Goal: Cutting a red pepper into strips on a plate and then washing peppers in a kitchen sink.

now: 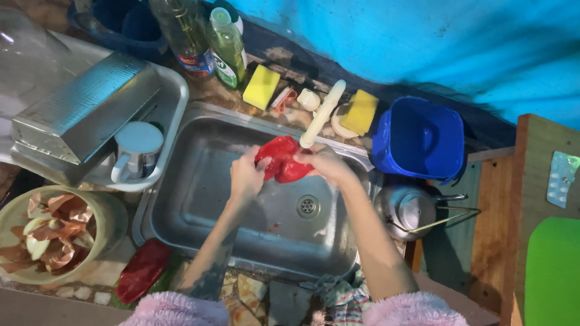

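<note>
Both my hands hold a red bell pepper [281, 159] over the steel sink [199, 187], right under the spout of the white tap [322, 114]. My left hand [245, 175] grips the pepper's left side. On its right side, my right hand [326, 164] closes around it. The sink drain [308, 206] lies just below the pepper. A second red pepper [142, 270] rests on the counter at the sink's near left edge.
A bowl of peelings [54, 232] stands at the left. A metal tray [172, 90] holds a steel box and a mug [136, 148]. Two bottles [226, 45], yellow sponges [261, 86] and a small brush lie behind the sink. A blue tub [420, 137] and kettle [408, 208] stand at the right.
</note>
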